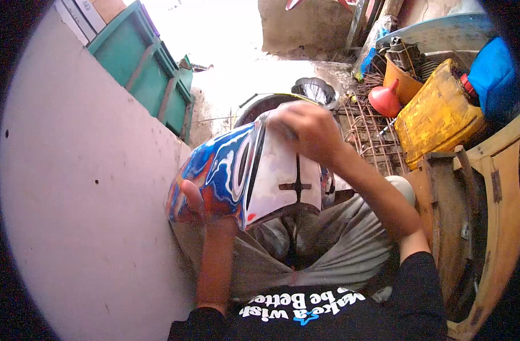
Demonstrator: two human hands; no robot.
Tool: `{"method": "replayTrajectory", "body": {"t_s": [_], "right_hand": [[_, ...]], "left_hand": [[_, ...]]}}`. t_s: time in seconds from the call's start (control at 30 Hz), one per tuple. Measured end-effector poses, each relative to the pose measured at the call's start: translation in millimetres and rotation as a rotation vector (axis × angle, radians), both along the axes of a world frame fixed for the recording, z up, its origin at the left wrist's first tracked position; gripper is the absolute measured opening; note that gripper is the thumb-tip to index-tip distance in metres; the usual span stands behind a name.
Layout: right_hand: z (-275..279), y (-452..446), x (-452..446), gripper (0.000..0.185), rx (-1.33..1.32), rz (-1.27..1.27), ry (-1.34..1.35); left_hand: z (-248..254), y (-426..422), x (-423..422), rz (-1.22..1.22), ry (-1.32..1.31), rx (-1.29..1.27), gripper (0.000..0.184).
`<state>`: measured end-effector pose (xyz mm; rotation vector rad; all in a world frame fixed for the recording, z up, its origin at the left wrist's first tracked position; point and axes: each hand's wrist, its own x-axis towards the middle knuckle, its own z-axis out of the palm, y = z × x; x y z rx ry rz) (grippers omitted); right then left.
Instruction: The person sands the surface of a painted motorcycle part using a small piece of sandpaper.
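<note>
A glossy shell-like part (226, 167), patterned in blue, orange and white with a plain white section, rests above my lap. My left hand (195, 199) supports it at its lower left, thumb raised over the patterned surface and the other fingers hidden beneath. Over the top of the white section, my right hand (305, 128) is closed and blurred. Something small and dark shows under its fingers, too unclear to name. A black cross-shaped mark runs down the white section below that hand.
A pale wall (89, 182) stands close on the left, with a green cabinet (140, 68) beyond it. Ahead is a dark round basin (265, 105). To the right are a wire grid (373, 133), red funnel (385, 99), yellow jerrycan (439, 113) and wooden furniture (498, 199).
</note>
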<state>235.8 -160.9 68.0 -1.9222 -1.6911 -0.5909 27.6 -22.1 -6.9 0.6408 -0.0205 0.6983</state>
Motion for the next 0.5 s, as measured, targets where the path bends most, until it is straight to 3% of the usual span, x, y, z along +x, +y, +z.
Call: {"method": "replayTrajectory", "body": {"t_s": [0.07, 0.13, 0.2, 0.3, 0.33, 0.4, 0.43, 0.47, 0.5], "right_hand": [[-8.6, 16.9, -18.0, 0.018, 0.105, 0.120, -0.079], [-16.1, 2.5, -89.3, 0.016, 0.133, 0.412, -0.068], [-10.2, 5.6, -99.2, 0.014, 0.178, 0.631, -0.081], [-9.0, 10.3, -38.5, 0.013, 0.080, 0.219, 0.025], [-1.3, 9.8, -29.7, 0.013, 0.087, 0.133, 0.056], [-17.4, 12.5, -42.0, 0.014, 0.130, 0.162, -0.008], [-23.3, 10.5, -71.7, 0.013, 0.091, 0.246, -0.114], [-22.4, 9.0, -95.6, 0.012, 0.203, 0.492, -0.047], [-33.7, 17.1, -90.0, 0.013, 0.276, 0.538, -0.090]], "left_hand": [[3.1, 21.3, -2.9, -0.057, -0.102, 0.017, 0.113], [0.6, 12.7, -13.0, -0.064, -0.140, -0.004, 0.115], [1.3, 21.8, -15.6, -0.045, -0.142, 0.032, 0.117], [5.3, 16.8, -14.7, 0.000, -0.006, 0.077, 0.119], [32.7, 9.1, -20.4, 0.016, 0.119, 0.148, 0.118], [48.9, 11.7, -20.0, 0.026, 0.212, 0.220, 0.118], [45.5, 13.0, -20.1, 0.023, 0.192, 0.195, 0.118], [38.6, 14.9, -21.4, 0.017, 0.176, 0.172, 0.118], [26.3, 18.4, -22.2, -0.046, 0.045, 0.069, 0.117]]}}
